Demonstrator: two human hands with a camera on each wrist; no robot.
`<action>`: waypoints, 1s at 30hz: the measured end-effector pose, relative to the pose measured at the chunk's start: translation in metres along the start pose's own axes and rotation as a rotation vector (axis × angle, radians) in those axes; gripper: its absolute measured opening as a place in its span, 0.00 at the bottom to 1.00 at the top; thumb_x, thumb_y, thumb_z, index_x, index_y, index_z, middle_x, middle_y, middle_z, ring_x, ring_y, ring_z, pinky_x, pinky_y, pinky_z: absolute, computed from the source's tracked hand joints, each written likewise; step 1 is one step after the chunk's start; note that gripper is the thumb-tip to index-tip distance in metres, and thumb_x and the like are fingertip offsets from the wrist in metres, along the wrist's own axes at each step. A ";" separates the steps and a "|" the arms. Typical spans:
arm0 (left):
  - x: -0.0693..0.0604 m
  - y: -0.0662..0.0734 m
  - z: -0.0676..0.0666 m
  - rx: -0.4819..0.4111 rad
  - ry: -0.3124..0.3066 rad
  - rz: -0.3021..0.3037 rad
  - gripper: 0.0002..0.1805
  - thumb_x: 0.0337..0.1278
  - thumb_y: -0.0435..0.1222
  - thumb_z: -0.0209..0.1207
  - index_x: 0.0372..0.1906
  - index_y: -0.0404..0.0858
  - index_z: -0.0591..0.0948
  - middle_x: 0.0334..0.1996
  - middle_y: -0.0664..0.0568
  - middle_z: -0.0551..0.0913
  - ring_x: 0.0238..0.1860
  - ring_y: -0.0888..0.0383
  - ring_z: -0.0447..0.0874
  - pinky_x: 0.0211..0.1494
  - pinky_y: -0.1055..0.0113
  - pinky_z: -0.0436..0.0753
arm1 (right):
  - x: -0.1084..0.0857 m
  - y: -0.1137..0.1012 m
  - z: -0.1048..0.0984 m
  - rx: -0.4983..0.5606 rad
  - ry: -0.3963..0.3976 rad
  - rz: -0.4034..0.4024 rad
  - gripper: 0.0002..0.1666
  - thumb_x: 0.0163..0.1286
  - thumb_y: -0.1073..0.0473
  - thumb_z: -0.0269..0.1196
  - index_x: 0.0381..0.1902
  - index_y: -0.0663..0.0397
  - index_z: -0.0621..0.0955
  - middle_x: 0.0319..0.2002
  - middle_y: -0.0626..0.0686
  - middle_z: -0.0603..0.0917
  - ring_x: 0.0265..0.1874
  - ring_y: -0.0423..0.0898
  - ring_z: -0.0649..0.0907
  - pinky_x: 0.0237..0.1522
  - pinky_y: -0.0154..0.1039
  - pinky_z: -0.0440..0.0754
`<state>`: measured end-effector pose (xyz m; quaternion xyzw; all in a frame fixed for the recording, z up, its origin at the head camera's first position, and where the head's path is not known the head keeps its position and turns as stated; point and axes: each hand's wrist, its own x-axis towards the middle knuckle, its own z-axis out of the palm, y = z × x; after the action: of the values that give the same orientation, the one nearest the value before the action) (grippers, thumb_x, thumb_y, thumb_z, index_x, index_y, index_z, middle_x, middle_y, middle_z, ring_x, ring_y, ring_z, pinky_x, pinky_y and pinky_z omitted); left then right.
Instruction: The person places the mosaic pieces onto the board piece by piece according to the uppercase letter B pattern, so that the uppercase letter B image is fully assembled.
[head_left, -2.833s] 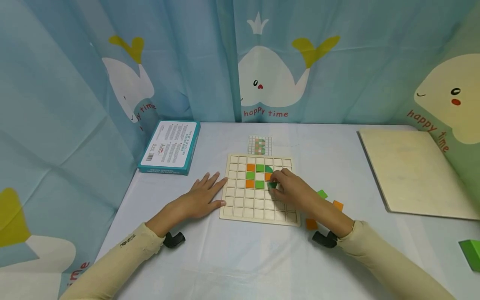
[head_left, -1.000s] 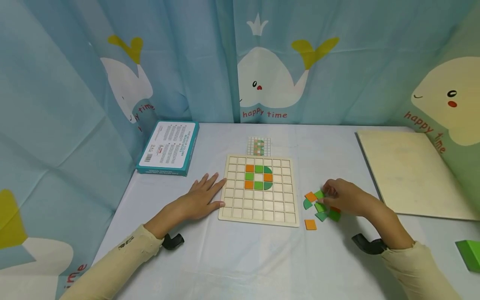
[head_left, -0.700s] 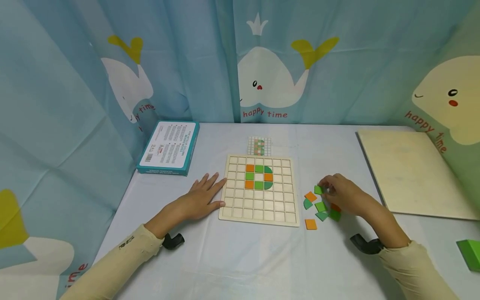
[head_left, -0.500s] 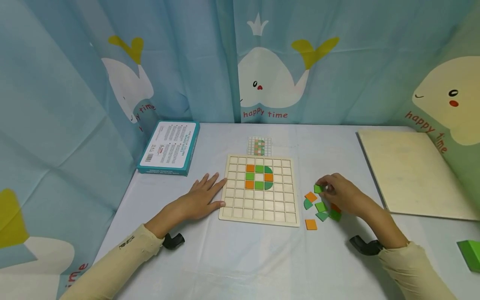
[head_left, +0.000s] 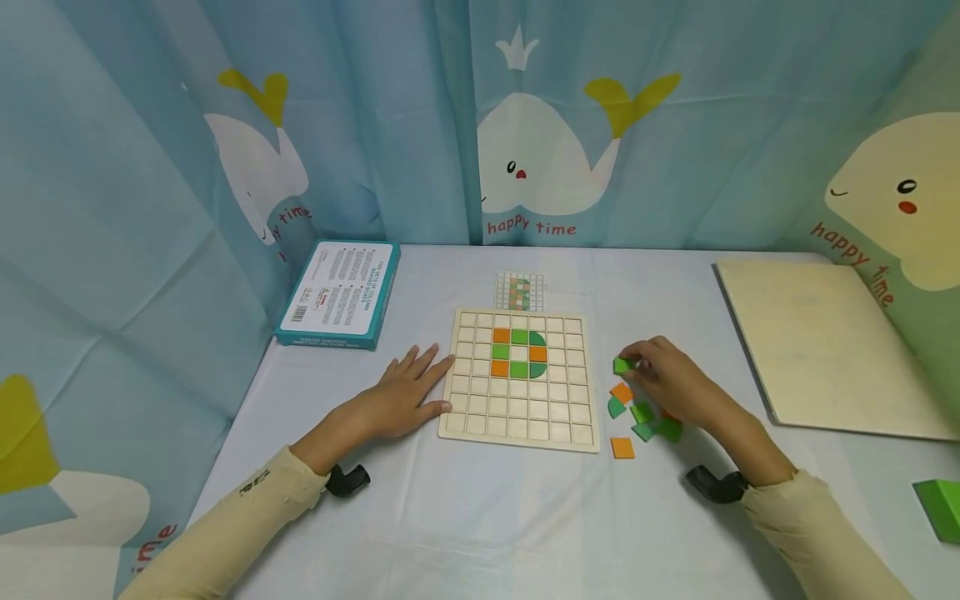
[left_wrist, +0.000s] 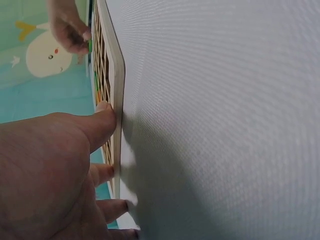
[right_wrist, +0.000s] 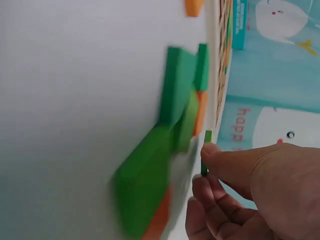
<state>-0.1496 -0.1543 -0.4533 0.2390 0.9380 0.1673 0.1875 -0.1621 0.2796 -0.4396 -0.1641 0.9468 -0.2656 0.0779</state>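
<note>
My right hand (head_left: 670,379) pinches a green square tile (head_left: 622,366) between thumb and fingers, just right of the wooden grid board (head_left: 525,417). In the right wrist view the same green tile (right_wrist: 206,150) shows edge-on at the fingertips. Spread flat, my left hand (head_left: 405,396) rests on the table with its thumb and a finger touching the board's left edge. Orange, light green and rounded dark green tiles (head_left: 537,370) form a ring in the grid around one bare cell. Below my right hand lie loose tiles, among them an orange square (head_left: 622,448) and a rounded green piece (head_left: 616,407).
A small printed pattern card (head_left: 519,292) lies behind the board. At the back left is a teal box (head_left: 337,294). A large wooden panel (head_left: 832,346) lies to the right, and a green block (head_left: 937,510) sits near the right edge.
My right hand left the rounded green piece in the grid and moved right to the loose tiles. It took a green square tile and has shifted left toward the board. My left hand stays put.
</note>
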 end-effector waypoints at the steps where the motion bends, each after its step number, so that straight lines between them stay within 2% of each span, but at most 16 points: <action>1: 0.000 0.000 0.000 0.000 0.003 0.004 0.42 0.80 0.57 0.53 0.87 0.48 0.52 0.86 0.40 0.45 0.85 0.34 0.35 0.82 0.32 0.45 | 0.002 -0.003 0.001 0.008 0.000 0.004 0.19 0.78 0.66 0.64 0.61 0.69 0.79 0.54 0.67 0.78 0.50 0.59 0.81 0.51 0.55 0.83; 7: 0.000 0.001 0.000 0.005 0.004 0.003 0.42 0.80 0.57 0.52 0.87 0.48 0.52 0.86 0.40 0.45 0.85 0.34 0.36 0.82 0.32 0.45 | 0.019 -0.032 0.010 0.045 -0.005 0.025 0.19 0.79 0.66 0.62 0.64 0.68 0.78 0.57 0.67 0.76 0.53 0.59 0.81 0.50 0.51 0.84; 10: 0.000 0.001 -0.001 0.004 0.002 0.001 0.42 0.80 0.57 0.52 0.87 0.48 0.52 0.86 0.41 0.44 0.85 0.34 0.36 0.82 0.32 0.45 | 0.026 -0.049 0.020 0.041 -0.008 -0.018 0.18 0.79 0.67 0.62 0.62 0.68 0.78 0.56 0.66 0.77 0.52 0.58 0.82 0.51 0.51 0.84; 18: -0.001 0.001 -0.002 0.005 -0.003 0.002 0.42 0.80 0.57 0.52 0.87 0.48 0.51 0.87 0.41 0.44 0.85 0.34 0.36 0.83 0.33 0.45 | 0.037 -0.091 0.052 0.027 -0.020 -0.205 0.15 0.73 0.67 0.68 0.56 0.66 0.83 0.49 0.60 0.80 0.45 0.52 0.84 0.50 0.45 0.86; 25: 0.000 0.001 -0.001 0.005 -0.002 0.003 0.42 0.80 0.57 0.52 0.87 0.49 0.52 0.87 0.41 0.44 0.86 0.34 0.36 0.83 0.33 0.45 | 0.045 -0.115 0.072 -0.002 -0.073 -0.227 0.11 0.72 0.65 0.70 0.51 0.59 0.84 0.48 0.54 0.81 0.43 0.48 0.84 0.48 0.42 0.85; 30: 0.000 0.000 -0.001 0.006 -0.006 0.001 0.43 0.80 0.57 0.52 0.87 0.49 0.51 0.87 0.41 0.44 0.85 0.34 0.36 0.83 0.33 0.45 | 0.048 -0.126 0.081 -0.080 -0.042 -0.272 0.06 0.71 0.66 0.71 0.44 0.58 0.86 0.43 0.52 0.83 0.40 0.45 0.82 0.46 0.40 0.85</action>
<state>-0.1502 -0.1543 -0.4530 0.2405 0.9378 0.1639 0.1894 -0.1541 0.1222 -0.4447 -0.2992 0.9239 -0.2323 0.0543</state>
